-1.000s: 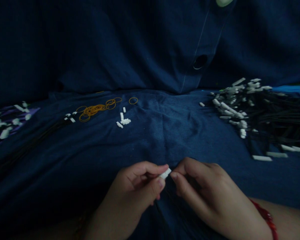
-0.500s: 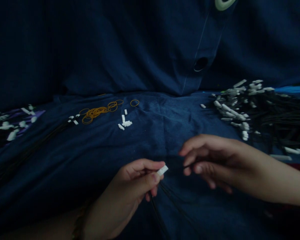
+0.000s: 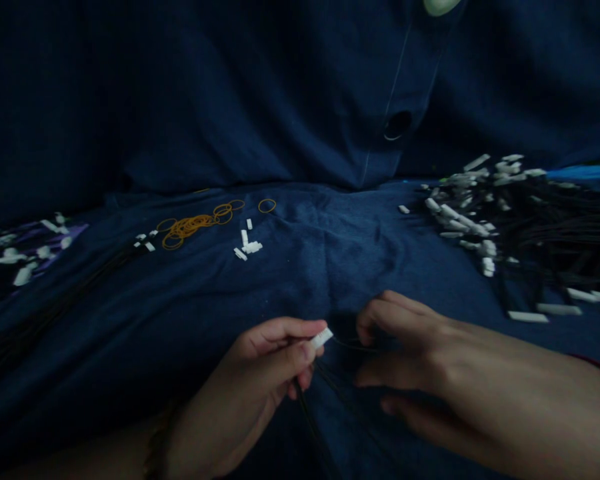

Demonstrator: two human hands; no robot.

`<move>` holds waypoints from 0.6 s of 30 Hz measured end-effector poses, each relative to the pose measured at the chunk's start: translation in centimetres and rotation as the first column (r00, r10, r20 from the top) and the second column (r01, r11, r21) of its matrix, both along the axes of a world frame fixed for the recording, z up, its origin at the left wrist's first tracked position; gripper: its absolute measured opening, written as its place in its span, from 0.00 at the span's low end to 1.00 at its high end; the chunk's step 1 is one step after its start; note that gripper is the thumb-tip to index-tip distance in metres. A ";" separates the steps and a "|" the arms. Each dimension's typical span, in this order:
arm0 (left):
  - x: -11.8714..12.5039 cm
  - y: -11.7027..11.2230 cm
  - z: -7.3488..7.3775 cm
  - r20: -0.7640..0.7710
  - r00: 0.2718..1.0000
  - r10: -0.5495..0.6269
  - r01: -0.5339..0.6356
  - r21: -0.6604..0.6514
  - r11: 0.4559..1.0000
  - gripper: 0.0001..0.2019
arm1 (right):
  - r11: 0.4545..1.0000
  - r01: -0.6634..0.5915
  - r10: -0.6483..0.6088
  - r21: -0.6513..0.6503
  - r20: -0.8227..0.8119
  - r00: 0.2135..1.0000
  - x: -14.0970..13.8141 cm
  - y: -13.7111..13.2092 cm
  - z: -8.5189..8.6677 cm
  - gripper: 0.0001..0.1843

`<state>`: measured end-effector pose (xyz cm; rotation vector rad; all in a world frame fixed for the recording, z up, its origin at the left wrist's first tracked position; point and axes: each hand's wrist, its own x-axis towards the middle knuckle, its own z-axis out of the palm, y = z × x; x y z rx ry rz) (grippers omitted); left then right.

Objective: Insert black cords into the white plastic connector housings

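Note:
Pinched between thumb and index finger of my left hand (image 3: 267, 370) is a small white connector (image 3: 322, 338), its outer end showing. Black wires (image 3: 307, 413) hang below that hand. A thin dark wire (image 3: 353, 345) runs from the connector's end toward my right hand (image 3: 425, 363). That hand is just to the right, palm down, its fingers bent and apart from the thumb; it is a little blurred. The wire passes into the gap between its fingers, and no grip on it shows.
Loose white connectors (image 3: 250, 247) and orange rubber bands (image 3: 190, 228) lie on the dark blue cloth (image 3: 300, 280). White-ended wires are heaped at the right (image 3: 470, 220); more white connectors (image 3: 13, 255) lie at far left. A wire bundle (image 3: 80, 287) stretches along the left.
My right hand has turned palm down and its fingers have spread from the thumb. My left hand keeps the connector almost in place. A long white piece at the right has come into sight.

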<state>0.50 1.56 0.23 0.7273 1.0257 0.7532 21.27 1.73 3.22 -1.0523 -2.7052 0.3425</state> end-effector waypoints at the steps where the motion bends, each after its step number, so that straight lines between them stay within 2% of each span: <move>1: 0.0 0.0 0.0 0.002 1.000 0.004 -0.004 -0.003 1.000 0.07 | 1.000 0.002 -0.002 0.028 0.021 1.000 -0.4 -0.1 0.0 0.09; 3: 0.0 0.0 0.0 0.003 1.000 0.012 -0.012 -0.001 1.000 0.07 | 0.985 0.018 -0.024 0.169 0.029 0.999 -1.0 -0.4 0.0 0.08; 5: 0.0 -0.1 0.0 0.001 1.000 0.011 -0.011 0.010 1.000 0.08 | 0.938 -0.023 0.014 0.346 0.029 0.999 -1.4 -0.8 -0.1 0.13; 8: -0.1 -0.1 0.0 0.007 1.000 0.009 -0.009 0.011 1.000 0.08 | 0.881 -0.102 0.096 0.461 0.038 0.995 -1.7 -1.2 -0.3 0.22; 10: -0.1 -0.1 -0.1 0.007 1.000 0.015 -0.015 0.013 1.000 0.08 | 0.877 -0.116 0.103 0.467 0.054 0.993 -1.9 -1.3 -0.4 0.22; 12: -0.1 -0.1 -0.1 0.005 1.000 0.018 -0.018 0.014 1.000 0.08 | 0.902 -0.088 0.069 0.423 0.060 0.996 -2.1 -1.3 -0.4 0.21; 15: -0.1 -0.1 -0.1 0.017 1.000 0.016 -0.016 0.005 1.000 0.07 | 0.957 -0.052 0.047 0.286 0.024 0.999 -2.1 -1.4 -0.4 0.14; 18: -0.1 -0.1 -0.1 0.020 1.000 0.012 -0.012 -0.004 1.000 0.07 | 0.965 -0.045 0.034 0.257 0.048 0.998 -1.6 -1.6 -0.6 0.06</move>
